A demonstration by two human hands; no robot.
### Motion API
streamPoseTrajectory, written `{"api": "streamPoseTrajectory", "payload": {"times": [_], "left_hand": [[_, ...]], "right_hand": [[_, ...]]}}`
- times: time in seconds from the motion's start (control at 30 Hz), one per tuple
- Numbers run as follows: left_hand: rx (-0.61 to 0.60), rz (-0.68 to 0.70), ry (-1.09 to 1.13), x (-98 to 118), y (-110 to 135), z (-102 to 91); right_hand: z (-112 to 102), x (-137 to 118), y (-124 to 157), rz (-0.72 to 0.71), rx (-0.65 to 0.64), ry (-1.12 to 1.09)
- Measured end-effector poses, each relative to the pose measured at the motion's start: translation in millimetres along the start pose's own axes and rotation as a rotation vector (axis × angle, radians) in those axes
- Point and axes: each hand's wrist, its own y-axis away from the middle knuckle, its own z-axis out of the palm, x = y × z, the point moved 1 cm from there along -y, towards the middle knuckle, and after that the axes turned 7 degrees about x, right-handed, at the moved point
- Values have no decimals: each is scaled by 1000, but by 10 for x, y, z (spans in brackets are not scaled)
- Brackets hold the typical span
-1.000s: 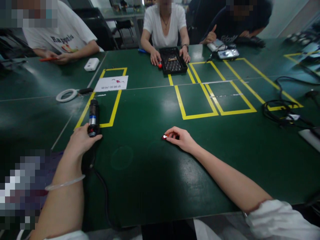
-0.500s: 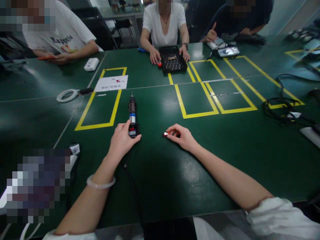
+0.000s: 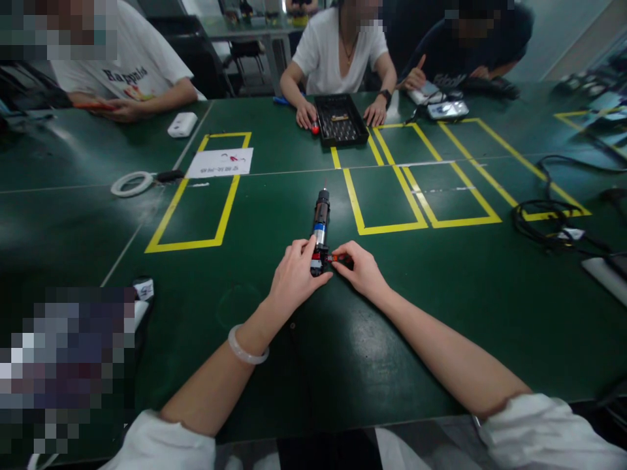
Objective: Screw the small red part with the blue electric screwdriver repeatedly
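In the middle of the green table (image 3: 416,346) is a slim electric screwdriver (image 3: 321,214) with its inner parts bare, tip pointing away from me. My left hand (image 3: 294,271) is closed around its rear end, thumb at the near side. My right hand (image 3: 363,269) pinches a small red piece (image 3: 337,258) whose kind I cannot make out. That piece meets the right side of the screwdriver's rear; whether it is seated there I cannot tell. My fingers hide part of both.
Across the table a person's hands rest beside a black tray (image 3: 343,138) of small parts. Yellow tape rectangles (image 3: 392,230) mark the tabletop. A paper sheet (image 3: 220,163) and a white tape roll (image 3: 132,184) lie left, coiled black cables (image 3: 543,219) right.
My left hand has carried the screwdriver to the right, up to my right hand. The red piece, apart from it before, now meets its side. My right hand has barely moved.
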Motion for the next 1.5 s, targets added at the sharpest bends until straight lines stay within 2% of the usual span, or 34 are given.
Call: {"api": "streamPoseTrajectory", "payload": {"times": [0.5, 0.73, 1.1, 1.3, 1.5], "left_hand": [[18, 24, -62, -6, 21, 9], [51, 12, -167, 60, 13, -4], [84, -18, -238, 100, -55, 12], [83, 21, -304, -27, 9, -65], [22, -55, -396, -417, 102, -268]], "right_hand": [[47, -61, 18, -37, -33, 76], [23, -70, 35, 59, -4, -56], [-3, -73, 12, 111, -1, -183], [-4, -19, 14, 117, -27, -211], [-10, -28, 9, 113, -56, -197]]}}
